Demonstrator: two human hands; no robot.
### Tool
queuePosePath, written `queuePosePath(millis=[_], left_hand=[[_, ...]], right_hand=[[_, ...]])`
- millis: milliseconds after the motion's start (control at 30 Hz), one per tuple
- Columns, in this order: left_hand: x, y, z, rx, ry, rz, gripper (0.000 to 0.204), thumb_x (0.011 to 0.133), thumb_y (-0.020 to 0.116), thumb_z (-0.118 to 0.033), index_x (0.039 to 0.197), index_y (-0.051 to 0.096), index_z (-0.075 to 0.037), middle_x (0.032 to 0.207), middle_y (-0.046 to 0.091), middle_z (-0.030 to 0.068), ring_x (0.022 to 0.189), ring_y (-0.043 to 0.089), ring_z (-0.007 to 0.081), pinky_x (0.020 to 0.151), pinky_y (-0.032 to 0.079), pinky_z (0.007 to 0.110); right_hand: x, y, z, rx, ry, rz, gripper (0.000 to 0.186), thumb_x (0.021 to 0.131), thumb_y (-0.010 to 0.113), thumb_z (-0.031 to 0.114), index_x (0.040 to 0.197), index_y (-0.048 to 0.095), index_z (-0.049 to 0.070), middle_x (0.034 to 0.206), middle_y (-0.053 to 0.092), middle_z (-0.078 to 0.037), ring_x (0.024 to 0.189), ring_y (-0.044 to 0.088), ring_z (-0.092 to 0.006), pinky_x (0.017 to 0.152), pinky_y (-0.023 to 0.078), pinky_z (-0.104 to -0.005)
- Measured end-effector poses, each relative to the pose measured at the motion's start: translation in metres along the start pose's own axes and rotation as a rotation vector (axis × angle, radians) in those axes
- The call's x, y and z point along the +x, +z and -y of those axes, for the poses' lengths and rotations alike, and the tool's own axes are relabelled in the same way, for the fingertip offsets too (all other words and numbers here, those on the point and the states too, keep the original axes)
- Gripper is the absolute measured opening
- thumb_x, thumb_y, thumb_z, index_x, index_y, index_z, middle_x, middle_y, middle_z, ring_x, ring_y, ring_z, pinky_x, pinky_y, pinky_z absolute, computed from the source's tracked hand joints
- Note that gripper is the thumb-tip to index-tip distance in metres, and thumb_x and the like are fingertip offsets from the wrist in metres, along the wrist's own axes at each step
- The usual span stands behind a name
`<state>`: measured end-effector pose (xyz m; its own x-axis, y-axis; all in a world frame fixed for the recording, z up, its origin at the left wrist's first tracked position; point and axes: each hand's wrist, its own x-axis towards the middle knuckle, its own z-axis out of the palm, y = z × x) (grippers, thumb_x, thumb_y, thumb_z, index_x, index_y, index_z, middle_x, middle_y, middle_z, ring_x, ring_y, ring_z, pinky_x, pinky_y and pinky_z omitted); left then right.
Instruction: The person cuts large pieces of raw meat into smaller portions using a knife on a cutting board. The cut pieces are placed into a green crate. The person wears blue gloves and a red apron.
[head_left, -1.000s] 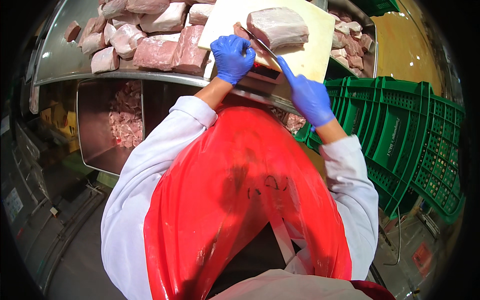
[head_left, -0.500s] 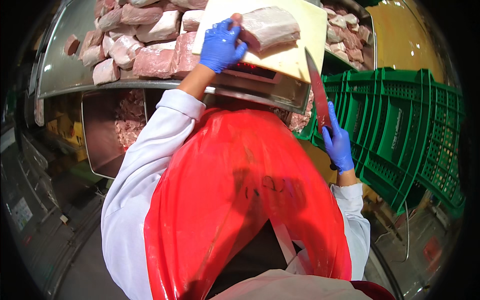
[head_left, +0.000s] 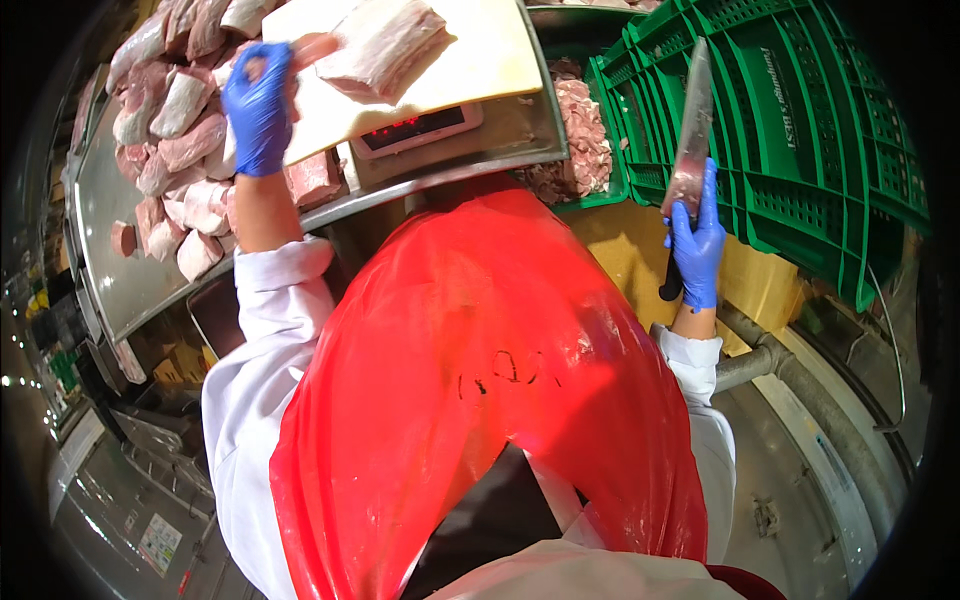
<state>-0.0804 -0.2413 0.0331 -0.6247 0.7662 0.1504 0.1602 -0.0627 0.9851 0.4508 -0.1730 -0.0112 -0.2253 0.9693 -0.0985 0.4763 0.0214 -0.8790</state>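
Note:
A thick block of pale pink meat (head_left: 385, 48) lies on the white cutting board (head_left: 490, 60). My left hand (head_left: 260, 110), in a blue glove, is closed at the board's left side. From its fingers a blurred pink strip of meat (head_left: 313, 48) sticks out toward the block. My right hand (head_left: 695, 245), also gloved in blue, grips a long knife (head_left: 692, 130) by its black handle. Its blade points away from me, apart from the meat and in front of the green crates.
Many meat chunks (head_left: 185, 150) lie heaped on the metal table (head_left: 105, 215) at left. Under the board sits a scale (head_left: 420, 130) with a red display. Small trimmings (head_left: 580, 140) fill a green bin beside it. Green perforated crates (head_left: 800, 130) stand at right.
My view has swung, so the board and table appear farther left. My left hand has come off the block to its left. The knife stays in my right hand, now more upright.

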Motion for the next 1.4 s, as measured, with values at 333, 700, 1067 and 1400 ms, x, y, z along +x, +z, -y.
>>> queuePosePath(millis=[333, 700, 1067, 1400], left_hand=[[0.024, 0.163, 0.005, 0.133, 0.023, 0.368, 0.038, 0.101, 0.066, -0.029, 0.118, 0.060, 0.004, 0.109, 0.067, 0.0126, 0.096, 0.062, 0.0169, 0.083, 0.053, 0.031], [0.020, 0.025, 0.105, 0.256, 0.005, 0.044, 0.053, 0.089, 0.073, -0.039, 0.119, 0.061, 0.003, 0.100, 0.070, 0.0151, 0.095, 0.068, 0.0229, 0.084, 0.053, 0.035], [-0.084, 0.053, 0.047, 0.233, 0.024, 0.146, 0.031, 0.094, 0.072, -0.026, 0.110, 0.063, -0.001, 0.094, 0.067, 0.0104, 0.083, 0.065, 0.0178, 0.076, 0.054, 0.032], [-0.062, -0.043, 0.085, -0.103, 0.037, -0.305, 0.016, 0.097, 0.067, -0.007, 0.112, 0.066, -0.001, 0.097, 0.067, 0.0035, 0.081, 0.061, 0.0102, 0.075, 0.051, 0.024]], right_hand=[[0.020, 0.036, 0.007, 0.215, -0.004, 0.017, 0.059, 0.098, 0.063, 0.006, 0.152, 0.038, 0.002, 0.087, 0.066, -0.006, 0.060, 0.057, -0.0084, 0.051, 0.048, -0.0240], [0.095, 0.270, 0.123, 0.840, 0.060, 0.445, 0.037, 0.093, 0.063, 0.002, 0.125, 0.046, -0.003, 0.084, 0.064, -0.011, 0.060, 0.063, -0.0170, 0.049, 0.052, -0.0290], [0.225, 0.258, 0.187, 0.260, -0.342, 0.598, 0.040, 0.096, 0.063, 0.016, 0.131, 0.053, 0.001, 0.083, 0.066, -0.009, 0.062, 0.064, -0.0157, 0.054, 0.052, -0.0293], [0.080, 0.239, 0.121, -0.666, -0.959, 0.334, 0.080, 0.088, 0.061, 0.007, 0.161, 0.032, 0.026, 0.075, 0.056, -0.011, 0.053, 0.060, -0.0318, 0.049, 0.051, -0.0438]])
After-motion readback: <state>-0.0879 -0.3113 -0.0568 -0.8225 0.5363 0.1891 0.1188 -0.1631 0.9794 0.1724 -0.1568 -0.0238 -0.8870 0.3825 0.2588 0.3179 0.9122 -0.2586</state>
